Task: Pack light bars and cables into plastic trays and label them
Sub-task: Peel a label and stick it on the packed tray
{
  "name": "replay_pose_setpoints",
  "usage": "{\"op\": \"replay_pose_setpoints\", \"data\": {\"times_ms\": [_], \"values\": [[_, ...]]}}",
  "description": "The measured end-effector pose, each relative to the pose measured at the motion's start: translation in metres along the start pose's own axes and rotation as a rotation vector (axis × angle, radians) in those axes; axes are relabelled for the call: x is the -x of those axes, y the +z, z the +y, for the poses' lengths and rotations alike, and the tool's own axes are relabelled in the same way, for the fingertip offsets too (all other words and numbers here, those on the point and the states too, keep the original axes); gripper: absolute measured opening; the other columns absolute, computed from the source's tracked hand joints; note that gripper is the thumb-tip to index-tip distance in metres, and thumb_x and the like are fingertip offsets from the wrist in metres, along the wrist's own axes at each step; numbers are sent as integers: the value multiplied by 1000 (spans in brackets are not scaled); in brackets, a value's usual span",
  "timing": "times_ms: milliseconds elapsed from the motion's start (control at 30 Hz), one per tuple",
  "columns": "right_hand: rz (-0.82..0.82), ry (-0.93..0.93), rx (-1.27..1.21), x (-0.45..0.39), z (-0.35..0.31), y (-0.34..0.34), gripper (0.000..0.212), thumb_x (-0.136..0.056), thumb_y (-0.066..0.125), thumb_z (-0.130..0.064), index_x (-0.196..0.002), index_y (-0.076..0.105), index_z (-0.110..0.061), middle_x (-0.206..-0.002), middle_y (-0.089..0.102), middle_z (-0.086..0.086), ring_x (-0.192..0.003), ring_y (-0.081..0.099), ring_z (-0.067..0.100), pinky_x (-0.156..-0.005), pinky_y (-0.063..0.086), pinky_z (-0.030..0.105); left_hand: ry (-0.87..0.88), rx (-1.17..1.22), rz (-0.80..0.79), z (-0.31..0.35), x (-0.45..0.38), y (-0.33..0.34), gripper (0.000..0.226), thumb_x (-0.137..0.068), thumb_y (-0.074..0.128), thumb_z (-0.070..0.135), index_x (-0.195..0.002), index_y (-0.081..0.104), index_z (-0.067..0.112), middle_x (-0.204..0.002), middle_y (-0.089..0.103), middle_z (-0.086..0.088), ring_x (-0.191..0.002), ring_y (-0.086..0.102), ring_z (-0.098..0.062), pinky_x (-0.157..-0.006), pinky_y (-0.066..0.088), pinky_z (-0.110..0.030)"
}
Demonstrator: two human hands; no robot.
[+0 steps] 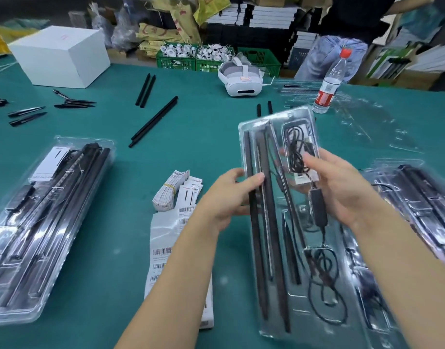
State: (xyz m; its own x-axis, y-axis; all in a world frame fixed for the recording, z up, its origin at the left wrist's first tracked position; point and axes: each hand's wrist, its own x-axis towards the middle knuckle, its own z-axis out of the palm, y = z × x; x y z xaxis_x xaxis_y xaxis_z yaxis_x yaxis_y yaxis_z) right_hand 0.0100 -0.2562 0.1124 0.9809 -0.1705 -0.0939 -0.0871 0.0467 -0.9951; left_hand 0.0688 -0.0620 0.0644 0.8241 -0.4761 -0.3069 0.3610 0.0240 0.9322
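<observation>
A clear plastic tray point(274, 308) is lifted off the green table in front of me, tilted with its far end up. It holds black light bars point(258, 238) on its left side and a coiled black cable point(295, 149) with an inline controller on its right. My left hand point(226, 195) grips the tray's left edge, thumb on top of a bar. My right hand point(342, 187) holds the right edge, fingers curled around it. A strip of barcode labels point(163, 238) lies beside my left forearm, and a banded bundle of white cards point(173, 190) lies just beyond the strip.
A packed tray point(45, 222) lies at the left; more trays point(417, 197) lie at the right. Loose black bars point(156, 120) and black end pieces point(27, 114) are scattered farther out. A white box point(60, 54), a headset point(240, 76) and a water bottle point(329, 81) stand at the back.
</observation>
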Motion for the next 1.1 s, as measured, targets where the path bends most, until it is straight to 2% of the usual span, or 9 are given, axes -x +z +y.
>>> {"op": "replay_pose_setpoints", "data": {"times_ms": [100, 167, 333, 433, 500, 633, 733, 833, 1100], "values": [[83, 102, 63, -2, 19, -3, 30, -84, 67, -47, -107, 72, -28, -109, 75, 7, -89, 74, 22, -66, 60, 34, 53, -19, 42, -6, -5, 0, 37, -95, 67, 15, -125, 56, -3, -92, 74, -10, -74, 70, -18, -60, 57, -28], [15, 241, 154, 2, 38, -10, 48, -78, 71, -49, -114, 67, -18, -103, 75, 8, -81, 74, 20, -64, 59, 33, 74, -20, 140, -7, -8, -2, 48, -92, 71, 16, -132, 50, -1, -100, 75, -10, -87, 72, -23, -76, 60, -37], [-1, 353, 191, 34, 93, -13, 61, -77, 78, -34, -133, 56, -23, -137, 61, 6, -115, 60, 8, -113, 30, 35, 95, -238, 246, -7, -9, -7, 67, -95, 66, 29, -152, 34, 12, -146, 50, -15, -131, 52, -30, -112, 40, -46], [134, 335, 139, 39, 111, -6, 81, -84, 76, -28, -152, 35, -17, -151, 46, 7, -122, 52, 12, -112, 30, 35, 221, -716, 319, -6, -1, -2, 50, -98, 57, 31, -145, 42, 18, -143, 50, -6, -135, 45, -28, -106, 39, -39], [165, 258, 191, 41, 115, -1, 55, -88, 74, -29, -138, 53, -35, -138, 60, 2, -111, 64, 9, -100, 50, 31, 296, -1013, 366, 0, 9, 2, 44, -99, 53, 34, -139, 48, 16, -143, 49, -8, -135, 40, -28, -106, 37, -41], [336, 124, 541, 42, 122, 18, 52, -90, 71, -37, -139, 53, -33, -115, 55, -20, -104, 56, 3, -89, 44, 21, 357, -1127, 423, 13, 33, -8, 31, -100, 50, 37, -127, 56, 23, -116, 65, 0, -107, 59, -25, -86, 48, -37], [422, 28, 644, 44, 122, 28, 49, -90, 71, -38, -134, 59, -22, -103, 60, -18, -94, 57, 1, -74, 40, 11, 217, -1213, 488, 9, 53, -40, 32, -100, 46, 39, -130, 54, 30, -108, 69, 6, -98, 61, -21, -80, 48, -35], [446, -17, 956, 45, 119, 30, 41, -92, 67, -41, -127, 65, -20, -128, 61, -4, -113, 55, 12, -93, 48, 30, -36, -1330, 594, -9, 70, -94, 32, -100, 42, 37, -129, 51, 26, -113, 68, 2, -96, 56, -24, -75, 42, -34], [249, -316, 963, 54, 97, 68, 21, -97, 56, -31, -112, 70, -25, -103, 67, -12, -98, 53, 4, -86, 49, 27, -20, -795, 482, -51, 95, -156, 70, -86, 75, 30, -147, 40, 30, -82, 69, 11, -82, 62, -4, -70, 43, -26]]}}
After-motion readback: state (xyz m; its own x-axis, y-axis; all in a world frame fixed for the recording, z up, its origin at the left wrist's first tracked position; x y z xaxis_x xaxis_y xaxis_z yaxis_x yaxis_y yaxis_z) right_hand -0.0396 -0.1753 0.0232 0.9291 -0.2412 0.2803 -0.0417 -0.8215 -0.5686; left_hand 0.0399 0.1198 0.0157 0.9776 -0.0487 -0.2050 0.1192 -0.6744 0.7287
